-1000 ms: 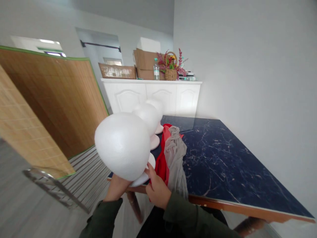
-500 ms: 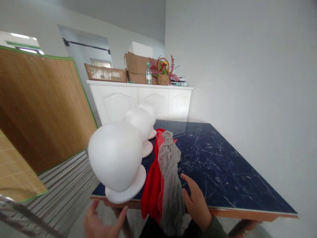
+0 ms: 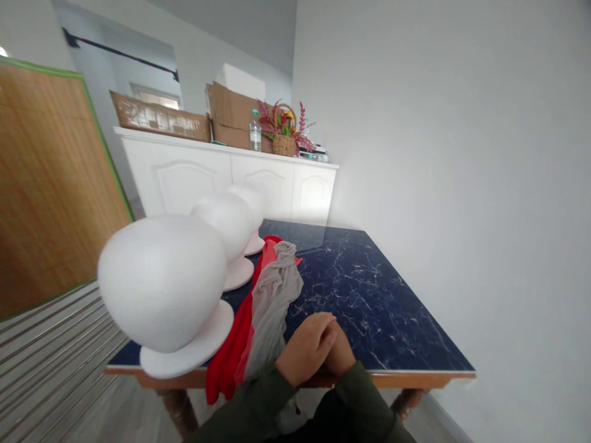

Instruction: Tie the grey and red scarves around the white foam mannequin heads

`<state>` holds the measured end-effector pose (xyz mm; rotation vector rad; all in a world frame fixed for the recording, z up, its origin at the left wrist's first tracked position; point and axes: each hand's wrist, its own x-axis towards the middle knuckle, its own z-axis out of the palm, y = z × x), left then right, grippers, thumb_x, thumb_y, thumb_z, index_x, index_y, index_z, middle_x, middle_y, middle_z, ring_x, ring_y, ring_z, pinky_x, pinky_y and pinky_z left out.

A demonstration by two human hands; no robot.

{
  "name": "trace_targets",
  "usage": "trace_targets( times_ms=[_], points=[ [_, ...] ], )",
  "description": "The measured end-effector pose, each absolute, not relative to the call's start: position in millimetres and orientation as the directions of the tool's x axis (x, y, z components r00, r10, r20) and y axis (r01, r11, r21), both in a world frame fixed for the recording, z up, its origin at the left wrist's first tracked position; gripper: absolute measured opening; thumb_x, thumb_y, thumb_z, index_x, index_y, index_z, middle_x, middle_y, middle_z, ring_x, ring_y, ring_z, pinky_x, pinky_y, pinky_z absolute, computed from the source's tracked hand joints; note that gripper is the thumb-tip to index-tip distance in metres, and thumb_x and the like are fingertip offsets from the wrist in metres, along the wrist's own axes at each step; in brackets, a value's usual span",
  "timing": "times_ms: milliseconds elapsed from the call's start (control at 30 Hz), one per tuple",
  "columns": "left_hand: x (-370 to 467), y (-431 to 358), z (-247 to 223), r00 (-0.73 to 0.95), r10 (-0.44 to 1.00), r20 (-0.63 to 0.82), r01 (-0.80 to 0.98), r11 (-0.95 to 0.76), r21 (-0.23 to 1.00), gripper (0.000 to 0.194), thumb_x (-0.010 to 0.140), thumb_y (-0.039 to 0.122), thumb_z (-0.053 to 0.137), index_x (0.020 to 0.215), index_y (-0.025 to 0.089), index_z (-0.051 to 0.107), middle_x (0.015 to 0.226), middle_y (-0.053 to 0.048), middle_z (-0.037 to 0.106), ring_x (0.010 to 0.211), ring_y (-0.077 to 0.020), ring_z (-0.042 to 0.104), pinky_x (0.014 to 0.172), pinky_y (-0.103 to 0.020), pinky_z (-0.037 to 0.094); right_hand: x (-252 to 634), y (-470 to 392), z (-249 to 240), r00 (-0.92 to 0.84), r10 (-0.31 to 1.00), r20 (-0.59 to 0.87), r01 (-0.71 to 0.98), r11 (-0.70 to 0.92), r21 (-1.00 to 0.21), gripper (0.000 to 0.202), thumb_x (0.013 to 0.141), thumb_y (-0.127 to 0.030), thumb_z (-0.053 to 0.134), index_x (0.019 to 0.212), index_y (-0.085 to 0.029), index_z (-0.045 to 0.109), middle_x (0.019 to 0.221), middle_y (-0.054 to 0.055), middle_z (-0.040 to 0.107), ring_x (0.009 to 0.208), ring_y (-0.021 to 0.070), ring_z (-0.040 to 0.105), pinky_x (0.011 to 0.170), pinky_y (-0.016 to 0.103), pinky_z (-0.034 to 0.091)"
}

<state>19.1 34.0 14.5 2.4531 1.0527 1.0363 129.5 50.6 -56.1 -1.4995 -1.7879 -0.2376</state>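
My left hand (image 3: 306, 347) lies over my right hand (image 3: 340, 352) at the table's near edge, its fingers bent and pressed together. Most of the right hand's fingers are hidden beneath it. Just left of them, a grey scarf (image 3: 272, 301) and a red scarf (image 3: 234, 347) stretch along the dark blue marbled table (image 3: 364, 295) and hang over its front edge. Three white mannequin heads stand in a row along the left side: a near one (image 3: 161, 283), a middle one (image 3: 226, 224) and a far one (image 3: 249, 203).
Behind the table is a white cabinet (image 3: 191, 178) bearing cardboard boxes (image 3: 237, 117), a bottle (image 3: 255, 132) and a flower basket (image 3: 284, 145). A metal rack (image 3: 55, 338) and a bamboo-patterned panel (image 3: 55, 184) are at the left. A wall runs along the right.
My left hand has come from the near mannequin head's base to rest on my right hand, beside the scarves. The camera view has shifted right, so the heads and table appear further left.
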Motion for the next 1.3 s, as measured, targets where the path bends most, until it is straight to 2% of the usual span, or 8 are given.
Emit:
trace_targets(
  times_ms=[100,200,333,600,1000,1300],
  points=[
    [29.7,56.1,-20.6,0.482,0.756,0.443,0.664,-0.645,0.378,0.036,0.086,0.021,0.039,0.118,0.010,0.051,0.123,-0.014,0.055,0.117,-0.0222,0.049,0.100,-0.043,0.041,159.1,54.7,-51.5,-0.113,0.823,0.556,0.910,0.310,-0.274,0.038,0.078,-0.004,0.042,0.109,-0.013,0.062,0.113,0.010,0.063,0.112,0.0205,0.054,0.100,0.035,0.039],
    [31.4,61.5,-41.9,0.502,0.731,0.461,0.724,-0.648,0.239,0.036,0.087,0.018,0.037,0.118,0.010,0.051,0.123,-0.015,0.056,0.118,-0.0231,0.049,0.099,-0.044,0.041,162.0,53.5,-51.8,-0.137,0.881,0.454,0.926,0.276,-0.257,0.040,0.081,-0.006,0.041,0.116,-0.010,0.058,0.123,0.011,0.057,0.121,0.0243,0.045,0.104,0.040,0.034],
    [27.8,57.7,-41.6,0.508,0.701,0.501,0.734,-0.657,0.175,0.034,0.088,0.020,0.037,0.117,0.012,0.053,0.120,-0.012,0.058,0.115,-0.0218,0.052,0.096,-0.042,0.046,155.3,52.0,-55.8,-0.097,0.885,0.455,0.921,0.253,-0.296,0.038,0.083,-0.008,0.040,0.115,-0.012,0.059,0.123,0.009,0.057,0.121,0.0229,0.045,0.104,0.038,0.033],
    [28.6,56.5,-38.2,0.500,0.726,0.472,0.741,-0.641,0.201,0.034,0.088,0.021,0.036,0.117,0.013,0.052,0.121,-0.011,0.058,0.117,-0.0205,0.050,0.098,-0.042,0.044,158.1,50.9,-57.1,-0.110,0.870,0.480,0.918,0.275,-0.287,0.038,0.082,-0.006,0.039,0.114,-0.011,0.060,0.122,0.010,0.058,0.121,0.0213,0.045,0.105,0.037,0.031],
    [28.1,53.6,-31.2,0.502,0.769,0.395,0.736,-0.620,0.272,0.035,0.089,0.023,0.037,0.120,0.012,0.051,0.126,-0.012,0.054,0.121,-0.0210,0.045,0.102,-0.042,0.039,157.4,47.3,-46.0,-0.107,0.897,0.428,0.917,0.256,-0.307,0.038,0.083,-0.005,0.038,0.115,-0.010,0.059,0.125,0.011,0.056,0.122,0.0218,0.043,0.105,0.038,0.031],
    [28.5,53.1,-32.9,0.508,0.763,0.400,0.734,-0.626,0.264,0.035,0.090,0.023,0.036,0.119,0.012,0.051,0.127,-0.012,0.054,0.122,-0.0207,0.045,0.103,-0.042,0.038,158.4,48.4,-49.4,-0.115,0.889,0.444,0.911,0.273,-0.310,0.038,0.083,-0.005,0.039,0.114,-0.010,0.059,0.124,0.011,0.056,0.122,0.0221,0.044,0.105,0.038,0.032]
  ],
)
